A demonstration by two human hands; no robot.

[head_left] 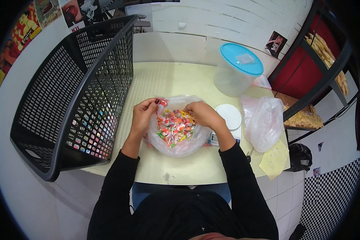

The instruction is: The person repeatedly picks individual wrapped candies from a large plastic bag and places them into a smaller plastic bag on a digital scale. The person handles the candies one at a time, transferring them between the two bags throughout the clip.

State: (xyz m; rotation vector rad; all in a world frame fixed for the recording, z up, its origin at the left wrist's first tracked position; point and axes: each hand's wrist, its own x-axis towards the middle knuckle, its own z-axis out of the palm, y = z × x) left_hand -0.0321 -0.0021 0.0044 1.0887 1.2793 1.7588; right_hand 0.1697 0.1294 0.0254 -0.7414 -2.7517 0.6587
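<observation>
A clear plastic bag (187, 151) lies open on the table in front of me, full of wrapped candies (177, 127) in red, orange, yellow and green. Over the bag's left rim, my left hand (143, 115) pinches a small clear packet with red print (163, 103) between thumb and fingers. My right hand (206, 114) reaches over the opposite rim, its fingertips among the yellow-wrapped candies. Those fingertips are partly hidden, so whether they grip a candy is unclear. Close by my right wrist stands a white digital kitchen scale (229, 117) with a round platform.
A large black plastic basket (90, 81) stands at the left, holding colourful packets. Toward the back right is a clear tub with a blue lid (241, 60). A bundle of plastic bags (262, 123), scissors (249, 156) and a yellow paper (274, 159) lie at the right edge.
</observation>
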